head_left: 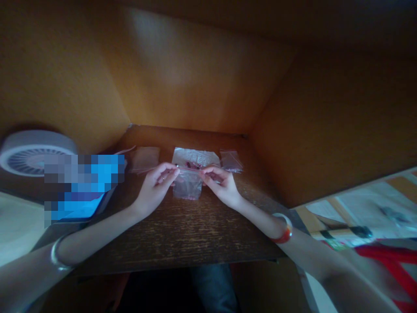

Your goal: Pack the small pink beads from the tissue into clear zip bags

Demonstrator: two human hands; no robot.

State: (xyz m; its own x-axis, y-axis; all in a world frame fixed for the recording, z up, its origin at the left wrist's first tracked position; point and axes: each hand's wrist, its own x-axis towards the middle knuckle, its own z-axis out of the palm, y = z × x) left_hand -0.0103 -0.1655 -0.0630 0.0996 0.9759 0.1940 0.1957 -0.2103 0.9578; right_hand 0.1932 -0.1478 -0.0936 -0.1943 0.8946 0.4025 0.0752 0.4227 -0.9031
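Clear plastic zip bag (187,187) is the thing of interest here, held up by its top edge in the middle of a dark wood-grain shelf (176,232), right between both hands. The left hand (156,188) and right hand (221,184) are both closed in a thumb-and-finger pinch on that edge, one at each end, with the fingertips nearly meeting at the centre. Behind the bag sits a crinkled silver foil sheet (195,157) with some small pinkish-red bits (192,165) near the bag's top edge. Lighting's pretty dim, so I can't really tell if those bits are inside the bag or lying on the foil.

Tip for handling thin plastic like this: pinch right at the edge with the fingertips and keep both hands level, as shown here, so the film doesn't twist or crumple.

Also around: a small clear bag (231,161) just right of the foil, a pale flat packet (145,158) to the left, and a round white fan (32,152) further left, beside a blue object that's blurred out. Orange-tan walls (182,74) box in the shelf. There's a silver bangle (55,254) on the left wrist and a red-and-white bangle (285,228) on the right.
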